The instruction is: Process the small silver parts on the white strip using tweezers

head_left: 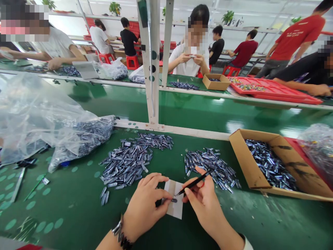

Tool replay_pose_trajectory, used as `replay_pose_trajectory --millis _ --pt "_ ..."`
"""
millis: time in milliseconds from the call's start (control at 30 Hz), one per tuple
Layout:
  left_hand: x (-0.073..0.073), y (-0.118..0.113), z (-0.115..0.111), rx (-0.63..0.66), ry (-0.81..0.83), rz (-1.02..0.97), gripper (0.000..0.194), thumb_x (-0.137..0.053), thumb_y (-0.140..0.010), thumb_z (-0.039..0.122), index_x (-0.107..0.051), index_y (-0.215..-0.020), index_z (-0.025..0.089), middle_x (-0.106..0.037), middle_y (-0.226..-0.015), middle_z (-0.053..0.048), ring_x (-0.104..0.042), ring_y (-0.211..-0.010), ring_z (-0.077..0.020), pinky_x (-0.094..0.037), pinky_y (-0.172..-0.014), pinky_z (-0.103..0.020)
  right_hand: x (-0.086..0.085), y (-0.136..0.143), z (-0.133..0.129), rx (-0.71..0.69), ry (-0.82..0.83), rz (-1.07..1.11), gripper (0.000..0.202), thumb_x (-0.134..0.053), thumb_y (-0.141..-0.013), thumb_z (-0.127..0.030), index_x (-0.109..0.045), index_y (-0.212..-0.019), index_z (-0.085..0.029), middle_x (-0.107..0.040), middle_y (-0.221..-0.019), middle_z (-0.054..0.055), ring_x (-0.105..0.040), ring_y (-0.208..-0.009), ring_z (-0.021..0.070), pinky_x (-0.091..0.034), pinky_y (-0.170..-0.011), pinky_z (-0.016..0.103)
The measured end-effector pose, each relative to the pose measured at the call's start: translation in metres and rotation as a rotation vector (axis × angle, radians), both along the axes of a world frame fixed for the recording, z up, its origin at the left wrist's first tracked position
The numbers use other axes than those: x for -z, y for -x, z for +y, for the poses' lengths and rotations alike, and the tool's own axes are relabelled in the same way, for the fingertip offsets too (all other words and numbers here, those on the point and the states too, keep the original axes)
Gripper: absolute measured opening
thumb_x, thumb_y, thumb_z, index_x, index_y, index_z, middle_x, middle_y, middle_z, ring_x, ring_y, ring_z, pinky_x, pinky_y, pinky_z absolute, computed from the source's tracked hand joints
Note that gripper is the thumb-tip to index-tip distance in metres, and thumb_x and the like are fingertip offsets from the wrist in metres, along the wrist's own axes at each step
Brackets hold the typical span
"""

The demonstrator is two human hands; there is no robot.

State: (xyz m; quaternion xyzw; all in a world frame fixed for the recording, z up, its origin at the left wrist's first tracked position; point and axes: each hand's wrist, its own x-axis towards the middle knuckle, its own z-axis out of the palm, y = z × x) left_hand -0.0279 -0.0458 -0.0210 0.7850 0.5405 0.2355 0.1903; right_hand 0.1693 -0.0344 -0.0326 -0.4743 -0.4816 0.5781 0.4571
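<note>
The left hand (144, 203) pinches a small dark piece (174, 200) between thumb and forefinger, holding it over a white card (177, 212). The right hand (205, 203) grips a slim black pointed tool (195, 182) like a pen, its tip close to the piece; whether the two touch is too small to tell. A bracelet (119, 231) circles the left wrist. The card lies on the green bench (85, 218). Beyond it, a loose heap (127, 165) of similar pieces spreads to the left and a second pile (212, 168) to the right. Farther right stands an open cardboard box (246, 163) holding more; far left slumps a clear plastic bag (39, 114), partly filled with them.
</note>
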Motion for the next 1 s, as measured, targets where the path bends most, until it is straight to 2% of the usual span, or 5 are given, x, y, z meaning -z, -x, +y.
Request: replay_pose_trajectory --millis 200,400,633,733,1000 --pt "-0.004 0.0 -0.001 0.001 0.001 0.016 0.03 -0.063 -0.071 0.007 -0.076 -0.082 0.032 -0.066 -0.117 0.0 -0.054 -0.117 -0.0287 -0.048 -0.096 -0.048 0.004 0.001 0.0 0.016 -0.01 -0.035 0.053 -0.062 -0.091 -0.038 -0.028 -0.13 -0.027 -0.063 -0.094 0.004 -0.066 -0.071 0.0185 -0.06 -0.062 0.032" --pt "-0.007 -0.001 -0.002 0.007 -0.062 0.059 0.031 -0.061 -0.068 0.006 -0.074 -0.08 0.031 -0.066 -0.116 -0.002 -0.057 -0.115 -0.0294 -0.051 -0.094 -0.049 0.005 0.011 -0.002 0.161 -0.057 -0.023 0.056 -0.062 -0.088 -0.043 -0.032 -0.131 -0.026 -0.063 -0.088 0.002 -0.065 -0.065 0.0182 -0.059 -0.057 0.031" --pt "0.016 0.008 0.001 0.095 -0.301 0.166 0.035 -0.061 -0.062 0.007 -0.07 -0.086 0.031 -0.066 -0.117 -0.001 -0.06 -0.11 -0.0279 -0.056 -0.087 -0.042 0.016 0.016 0.003 0.187 -0.143 -0.023 0.059 -0.061 -0.086 -0.04 -0.031 -0.133 -0.022 -0.064 -0.085 0.003 -0.065 -0.066 0.0199 -0.057 -0.054 0.03" --pt "0.024 0.008 0.002 0.081 -0.408 0.189 0.039 -0.06 -0.061 0.005 -0.068 -0.089 0.032 -0.066 -0.117 0.0 -0.06 -0.11 -0.0269 -0.055 -0.088 -0.039 0.02 0.016 0.005 0.196 -0.185 -0.028 0.055 -0.062 -0.086 -0.036 -0.035 -0.132 -0.02 -0.065 -0.084 0.004 -0.065 -0.067 0.0208 -0.057 -0.056 0.032" --pt "0.027 0.001 -0.003 0.07 -0.571 0.31 0.05 -0.056 -0.061 0.002 -0.066 -0.098 0.034 -0.065 -0.119 0.0 -0.06 -0.11 -0.0245 -0.052 -0.091 -0.035 0.012 0.016 0.005 0.198 -0.246 -0.041 0.056 -0.061 -0.084 -0.029 -0.038 -0.134 -0.02 -0.066 -0.084 0.004 -0.067 -0.068 0.0219 -0.058 -0.058 0.032"
